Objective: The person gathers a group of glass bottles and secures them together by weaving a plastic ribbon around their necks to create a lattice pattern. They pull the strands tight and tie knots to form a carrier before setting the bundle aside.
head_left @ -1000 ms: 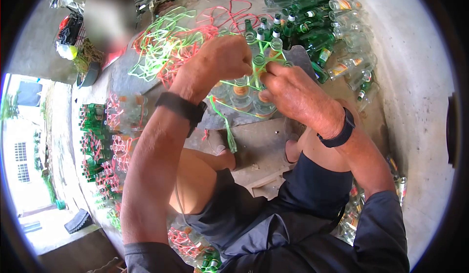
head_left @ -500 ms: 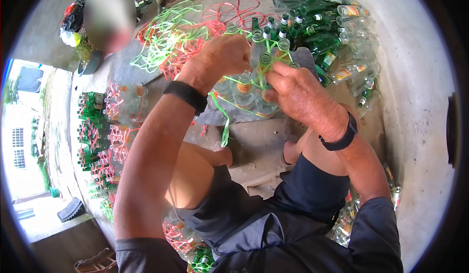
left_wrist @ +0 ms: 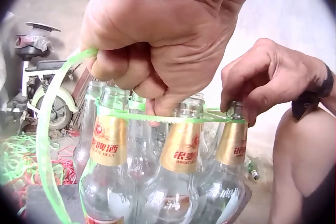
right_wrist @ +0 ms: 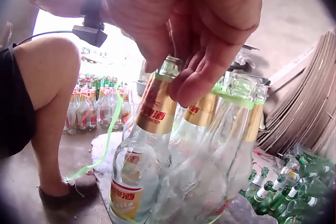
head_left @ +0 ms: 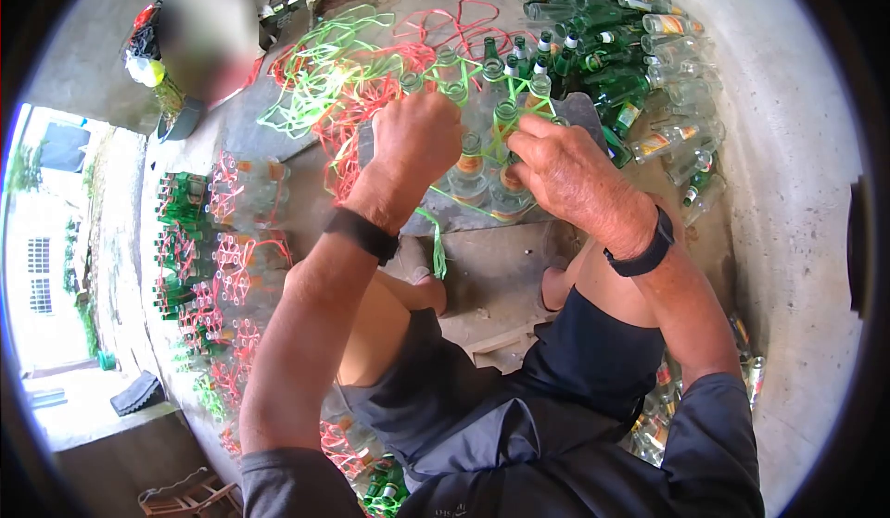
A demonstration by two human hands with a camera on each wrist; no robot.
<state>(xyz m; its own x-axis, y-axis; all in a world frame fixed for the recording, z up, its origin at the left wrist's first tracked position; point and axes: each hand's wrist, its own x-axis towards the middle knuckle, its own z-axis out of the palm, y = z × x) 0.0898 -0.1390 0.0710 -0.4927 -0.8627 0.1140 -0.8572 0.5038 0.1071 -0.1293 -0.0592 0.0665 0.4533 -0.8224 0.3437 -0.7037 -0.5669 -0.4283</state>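
Observation:
Several clear glass beer bottles (left_wrist: 181, 148) with gold neck labels stand upright in a tight cluster, green plastic strap (left_wrist: 47, 150) running around their necks. My left hand (head_left: 417, 138) is over the near-left bottles, its fingers curled round the strap, which loops out of the fist and down the side. One fingertip sits low at the strap by a bottle neck. At the right end of the cluster, my right hand (head_left: 575, 166) pinches the neck of a corner bottle (right_wrist: 142, 155) just under its mouth. Its palm hides part of the bottles behind.
Loose green and red strap (head_left: 324, 73) lies tangled beyond the cluster. Green and clear bottles (head_left: 603, 55) lie piled along the pale wall (head_left: 779, 194) at right. Tied bottle bundles (head_left: 250, 194) stand on the left. A scooter (left_wrist: 52, 92) is parked in the background.
My left hand has drawn back a little toward me and to the left, uncovering more bottle necks beyond it. The right hand keeps nearly the same place at the corner bottle.

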